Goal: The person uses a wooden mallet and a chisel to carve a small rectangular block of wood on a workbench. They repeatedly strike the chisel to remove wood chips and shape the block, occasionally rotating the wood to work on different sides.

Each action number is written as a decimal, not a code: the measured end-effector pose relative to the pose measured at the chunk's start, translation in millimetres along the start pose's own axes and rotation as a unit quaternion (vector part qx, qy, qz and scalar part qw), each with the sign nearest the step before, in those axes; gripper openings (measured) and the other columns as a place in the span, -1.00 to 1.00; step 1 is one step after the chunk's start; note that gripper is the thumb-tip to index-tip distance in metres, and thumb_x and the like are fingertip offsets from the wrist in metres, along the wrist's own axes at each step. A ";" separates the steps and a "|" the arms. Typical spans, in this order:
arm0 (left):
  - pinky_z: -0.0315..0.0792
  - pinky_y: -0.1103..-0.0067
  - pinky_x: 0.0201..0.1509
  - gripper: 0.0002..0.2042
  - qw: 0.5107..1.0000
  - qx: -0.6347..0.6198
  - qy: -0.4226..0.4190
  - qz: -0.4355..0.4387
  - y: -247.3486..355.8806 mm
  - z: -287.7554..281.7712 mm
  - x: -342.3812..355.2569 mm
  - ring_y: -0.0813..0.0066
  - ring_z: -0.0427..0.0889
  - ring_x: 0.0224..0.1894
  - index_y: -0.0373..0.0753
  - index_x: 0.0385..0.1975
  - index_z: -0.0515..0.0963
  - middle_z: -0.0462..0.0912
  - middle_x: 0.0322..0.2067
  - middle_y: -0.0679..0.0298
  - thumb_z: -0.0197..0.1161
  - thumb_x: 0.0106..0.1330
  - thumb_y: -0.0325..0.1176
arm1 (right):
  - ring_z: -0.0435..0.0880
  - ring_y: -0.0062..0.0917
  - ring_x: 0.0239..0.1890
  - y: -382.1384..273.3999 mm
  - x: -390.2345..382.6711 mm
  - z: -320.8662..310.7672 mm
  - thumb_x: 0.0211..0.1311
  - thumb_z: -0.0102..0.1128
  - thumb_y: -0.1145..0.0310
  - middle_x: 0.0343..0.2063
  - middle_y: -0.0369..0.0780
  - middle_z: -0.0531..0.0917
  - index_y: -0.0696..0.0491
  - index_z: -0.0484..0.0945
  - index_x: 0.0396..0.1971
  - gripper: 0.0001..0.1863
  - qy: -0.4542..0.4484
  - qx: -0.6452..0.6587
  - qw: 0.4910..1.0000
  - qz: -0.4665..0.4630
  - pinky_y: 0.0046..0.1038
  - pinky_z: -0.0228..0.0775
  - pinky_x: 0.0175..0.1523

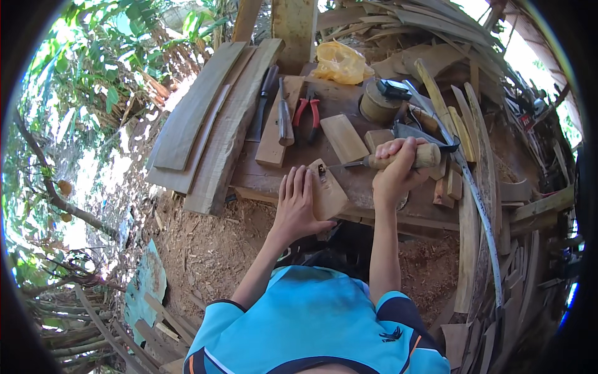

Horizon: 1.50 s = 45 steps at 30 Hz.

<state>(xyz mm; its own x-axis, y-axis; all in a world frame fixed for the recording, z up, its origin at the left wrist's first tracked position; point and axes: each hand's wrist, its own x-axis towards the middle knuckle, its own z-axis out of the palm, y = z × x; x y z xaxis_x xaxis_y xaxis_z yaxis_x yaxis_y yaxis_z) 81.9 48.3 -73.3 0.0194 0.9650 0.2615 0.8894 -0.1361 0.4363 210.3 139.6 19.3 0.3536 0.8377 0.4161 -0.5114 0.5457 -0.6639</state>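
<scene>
A small pale wooden block (330, 198) lies at the bench's near edge, with a dark hollow or mark near its far end. My left hand (295, 204) is closed on its left side, fingers laid along the edge and thumb at the near end. My right hand (397, 165) is wrapped round the thick handle of a wooden-handled tool with a thin metal shaft (427, 156). The shaft points left and its tip meets the block by the dark spot; the tip's shape is too small to tell.
On the wooden bench (258, 171) lie red-handled pliers (306, 115), chisel-like tools (284, 118), a wood block (344, 138) and a round tin (378, 105). A yellow plastic bag (341, 62) sits behind. Long planks (215, 149) rest at left; a long metal strip (483, 212) leans at right.
</scene>
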 end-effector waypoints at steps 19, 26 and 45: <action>-0.23 0.26 0.29 0.07 0.998 -0.045 0.018 -0.036 -1.8 4.2 1.5 0.02 -0.05 0.22 -0.51 0.10 -0.02 0.07 0.08 -0.09 0.34 -0.43 0.04 | 0.49 -0.64 -0.65 42.9 12.2 51.9 0.02 0.17 0.40 -0.65 -0.26 0.50 0.12 0.32 -0.51 -0.80 -0.130 -0.284 0.944 -0.109 -0.57 0.33 -0.52; -0.19 0.24 0.28 0.07 0.996 -0.076 0.029 -0.027 -4.9 5.8 2.2 0.00 -0.04 0.20 -0.51 0.09 -0.02 0.07 0.06 -0.09 0.34 -0.45 0.01 | 0.30 -0.67 -0.78 53.3 61.4 4.7 0.03 0.05 0.49 -0.76 -0.33 0.32 0.04 0.22 -0.53 -0.83 0.070 -0.095 0.984 0.130 -0.54 0.17 -0.69; -0.01 0.31 0.24 0.06 0.999 -0.048 0.016 0.005 -15.0 2.9 2.6 0.01 0.03 0.17 -0.52 0.08 0.03 0.10 0.07 -0.08 0.36 -0.48 0.00 | 0.34 -0.71 -0.75 10.8 11.2 14.5 0.08 0.06 0.50 -0.76 -0.35 0.37 0.07 0.28 -0.52 -0.87 -0.064 0.007 0.997 0.043 -0.61 0.22 -0.65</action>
<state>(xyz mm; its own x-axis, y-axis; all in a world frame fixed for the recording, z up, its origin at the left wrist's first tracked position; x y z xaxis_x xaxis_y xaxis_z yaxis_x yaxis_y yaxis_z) 70.0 53.5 -81.7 0.0121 0.9560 0.2932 0.8418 -0.1680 0.5129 197.3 155.2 25.8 0.2054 0.8773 0.4337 -0.5469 0.4704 -0.6925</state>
